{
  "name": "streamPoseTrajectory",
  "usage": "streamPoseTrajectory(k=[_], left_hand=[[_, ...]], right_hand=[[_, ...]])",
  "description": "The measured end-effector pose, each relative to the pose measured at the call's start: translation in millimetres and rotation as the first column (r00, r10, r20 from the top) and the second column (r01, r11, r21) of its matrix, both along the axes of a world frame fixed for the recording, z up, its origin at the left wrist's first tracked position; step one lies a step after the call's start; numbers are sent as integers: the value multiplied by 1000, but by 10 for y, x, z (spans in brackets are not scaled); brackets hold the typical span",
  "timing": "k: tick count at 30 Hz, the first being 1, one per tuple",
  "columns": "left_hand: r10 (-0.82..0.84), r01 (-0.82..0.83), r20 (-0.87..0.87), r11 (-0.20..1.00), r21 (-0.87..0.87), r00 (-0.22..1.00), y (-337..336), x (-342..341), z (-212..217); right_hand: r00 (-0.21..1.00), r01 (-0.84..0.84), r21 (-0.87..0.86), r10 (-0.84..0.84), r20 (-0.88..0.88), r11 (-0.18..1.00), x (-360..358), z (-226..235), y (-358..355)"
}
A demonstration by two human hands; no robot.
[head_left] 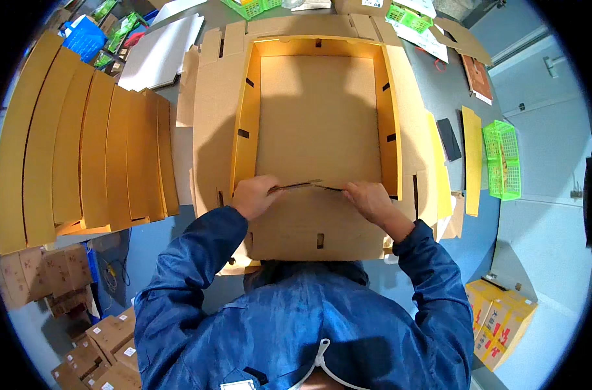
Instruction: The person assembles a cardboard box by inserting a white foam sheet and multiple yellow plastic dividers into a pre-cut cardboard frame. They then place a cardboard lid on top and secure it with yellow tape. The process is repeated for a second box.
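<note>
both hands, left hand and right hand, pinch the near flap of the cardboard box at frame centre, fingers clamped along its top edge. it looks like the folding step; next the flap likely wants pressing inward evenly.

A grey work table is being lit evenly from above. A pale grey floor is being shown at the right, and a blue-grey floor at the near left.
</note>
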State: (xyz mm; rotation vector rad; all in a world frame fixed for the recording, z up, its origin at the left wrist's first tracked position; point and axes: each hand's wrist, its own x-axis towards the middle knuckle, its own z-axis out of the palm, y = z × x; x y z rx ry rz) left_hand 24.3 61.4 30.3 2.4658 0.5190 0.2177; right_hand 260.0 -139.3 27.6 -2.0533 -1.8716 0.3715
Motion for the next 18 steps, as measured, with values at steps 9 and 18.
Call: streamPoseTrajectory(k=[9, 18], left_hand=[[-6, 8, -194, 1000, 9, 981, -35, 228, -9], [-324, 295, 94, 927, 233, 941, -261, 546, -11]], right_hand=[[1000, 5, -47, -5, -15, 999, -1, 19, 12], [999, -1, -37, 3, 48, 999, 29, 14, 45]])
